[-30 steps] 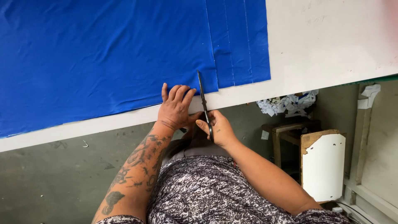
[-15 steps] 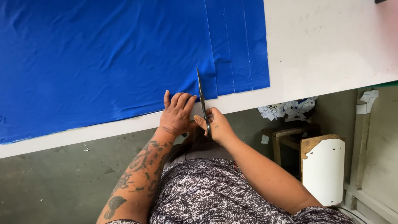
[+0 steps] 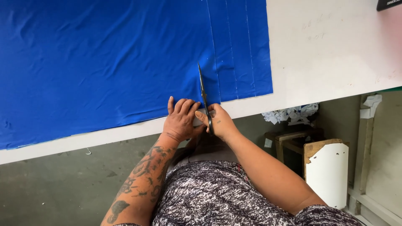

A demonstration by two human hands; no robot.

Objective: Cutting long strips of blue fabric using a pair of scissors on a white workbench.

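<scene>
A large sheet of blue fabric [image 3: 104, 62] lies spread on a white table [image 3: 335, 54]. Faint chalk lines run down its right part. My right hand [image 3: 217, 121] grips dark scissors [image 3: 203, 90] at the table's front edge, blades pointing away from me into the fabric along a cut line. My left hand [image 3: 180, 119] rests flat at the fabric's near edge, just left of the scissors, fingers spread and touching the cloth.
White paper scraps [image 3: 293, 114] sit under the table edge at the right. A wooden stool [image 3: 293, 140] and a white board [image 3: 326, 171] stand on the grey floor [image 3: 63, 184] beside me. A dark object [image 3: 389, 4] is at the table's top right corner.
The scissors and my right hand have moved slightly forward into the fabric. My left hand has slid up a little with them, staying beside the blades.
</scene>
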